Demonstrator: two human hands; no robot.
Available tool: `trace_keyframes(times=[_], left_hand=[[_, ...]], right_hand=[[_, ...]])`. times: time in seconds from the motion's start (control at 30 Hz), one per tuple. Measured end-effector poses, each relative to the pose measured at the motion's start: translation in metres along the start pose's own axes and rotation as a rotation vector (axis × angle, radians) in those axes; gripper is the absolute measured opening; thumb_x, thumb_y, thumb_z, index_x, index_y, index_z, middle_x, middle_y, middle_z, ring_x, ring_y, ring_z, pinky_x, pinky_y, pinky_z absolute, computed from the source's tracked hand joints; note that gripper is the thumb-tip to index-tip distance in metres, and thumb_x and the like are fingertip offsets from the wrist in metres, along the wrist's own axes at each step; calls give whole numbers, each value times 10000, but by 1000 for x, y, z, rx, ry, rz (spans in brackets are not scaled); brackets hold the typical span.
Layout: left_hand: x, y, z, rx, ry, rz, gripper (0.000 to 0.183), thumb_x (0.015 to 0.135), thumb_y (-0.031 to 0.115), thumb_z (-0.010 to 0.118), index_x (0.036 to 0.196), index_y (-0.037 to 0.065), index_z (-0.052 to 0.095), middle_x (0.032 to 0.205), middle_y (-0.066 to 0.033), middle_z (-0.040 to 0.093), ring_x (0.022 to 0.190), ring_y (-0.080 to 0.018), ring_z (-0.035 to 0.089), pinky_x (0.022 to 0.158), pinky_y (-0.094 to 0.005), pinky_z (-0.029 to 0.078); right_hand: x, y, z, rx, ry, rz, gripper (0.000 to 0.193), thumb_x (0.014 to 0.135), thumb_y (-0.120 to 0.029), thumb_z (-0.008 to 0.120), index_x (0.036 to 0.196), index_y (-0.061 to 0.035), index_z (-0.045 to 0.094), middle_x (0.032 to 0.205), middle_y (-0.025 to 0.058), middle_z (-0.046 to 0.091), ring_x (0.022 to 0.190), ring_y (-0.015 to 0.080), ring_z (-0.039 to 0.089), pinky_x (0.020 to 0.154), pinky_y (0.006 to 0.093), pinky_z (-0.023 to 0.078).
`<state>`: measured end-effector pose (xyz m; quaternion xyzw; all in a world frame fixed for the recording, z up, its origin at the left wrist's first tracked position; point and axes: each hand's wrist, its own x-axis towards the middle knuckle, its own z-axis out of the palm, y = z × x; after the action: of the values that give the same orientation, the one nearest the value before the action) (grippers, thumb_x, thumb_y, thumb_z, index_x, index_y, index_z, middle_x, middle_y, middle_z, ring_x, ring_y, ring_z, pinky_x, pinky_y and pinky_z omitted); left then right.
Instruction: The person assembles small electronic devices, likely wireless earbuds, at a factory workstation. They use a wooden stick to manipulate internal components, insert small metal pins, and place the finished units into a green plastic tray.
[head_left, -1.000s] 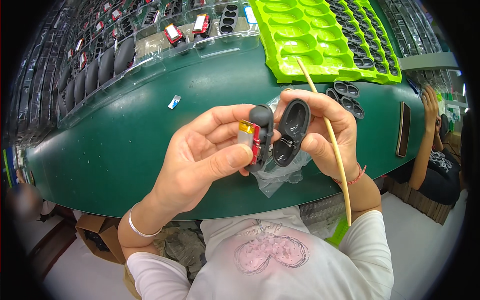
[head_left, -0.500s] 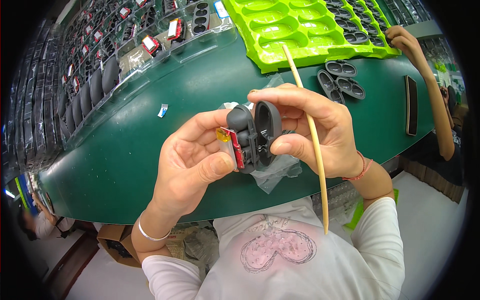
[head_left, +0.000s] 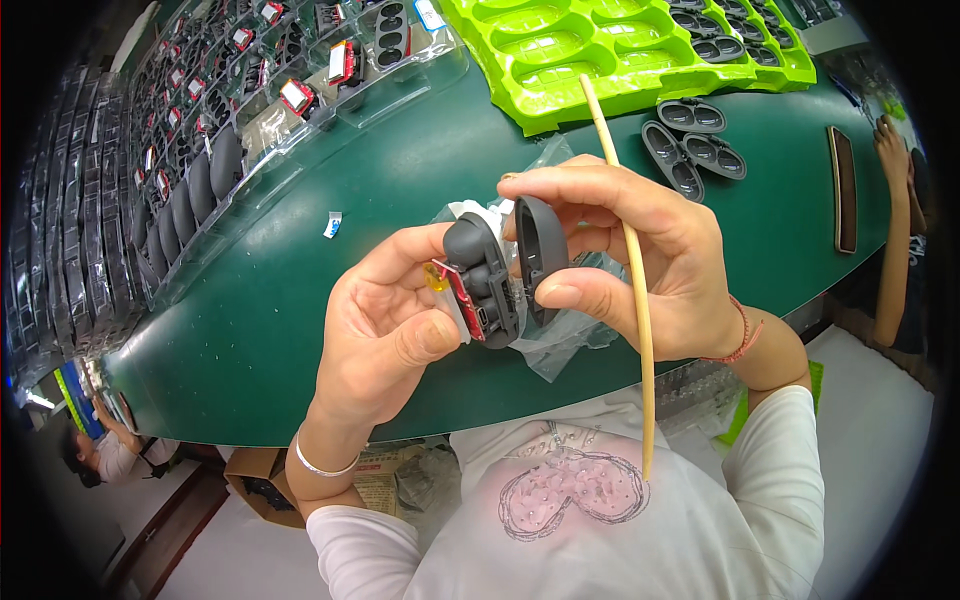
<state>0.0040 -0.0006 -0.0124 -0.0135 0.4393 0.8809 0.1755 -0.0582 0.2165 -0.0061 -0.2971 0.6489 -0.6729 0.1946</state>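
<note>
My left hand (head_left: 375,340) is closed on the dark grey inner part (head_left: 478,245) of a small earbud charging case. A red circuit board (head_left: 464,305) and a bit of yellow tape (head_left: 436,277) show on its near left side. Just to its right, my right hand (head_left: 680,265) pinches a dark grey oval shell (head_left: 543,260) between thumb and fingers, standing on edge with its hollow toward the inner part. The two pieces are side by side; whether they touch is hard to see. A thin wooden stick (head_left: 640,310) is tucked along the same right hand, pointing down toward my shirt.
Crumpled clear plastic (head_left: 565,350) lies beneath my hands on the green table (head_left: 250,370). Beyond are a bright green tray (head_left: 520,105), loose grey case shells (head_left: 715,155), a dark phone-like slab (head_left: 844,190), and at left a clear tray (head_left: 370,105) of parts. A co-worker's arm (head_left: 893,250) is at far right.
The shell has turned more edge-on, while both hands keep their grips. The co-worker's hand at right has left the green tray and drawn back. My view has shifted slightly.
</note>
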Motion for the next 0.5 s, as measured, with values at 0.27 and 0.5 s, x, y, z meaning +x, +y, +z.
trace_keyframes(times=[0.27,0.5], left_hand=[[-2,-1,1,61,18,10,607,744,147,809,1226,-60,502,1138,-138,607,1079,-202,589,948,-353,477],[-4,-2,-1,78,-8,45,595,702,126,838,1182,-50,534,1118,-143,616,1056,-213,600,925,-356,490]], right_hand=[[0,0,2,-62,25,-41,494,817,-116,731,1229,71,533,1049,152,578,953,199,621,812,288,553],[-2,3,3,-122,49,-138,488,812,-187,741,1197,59,571,1012,158,600,889,200,634,727,281,561]])
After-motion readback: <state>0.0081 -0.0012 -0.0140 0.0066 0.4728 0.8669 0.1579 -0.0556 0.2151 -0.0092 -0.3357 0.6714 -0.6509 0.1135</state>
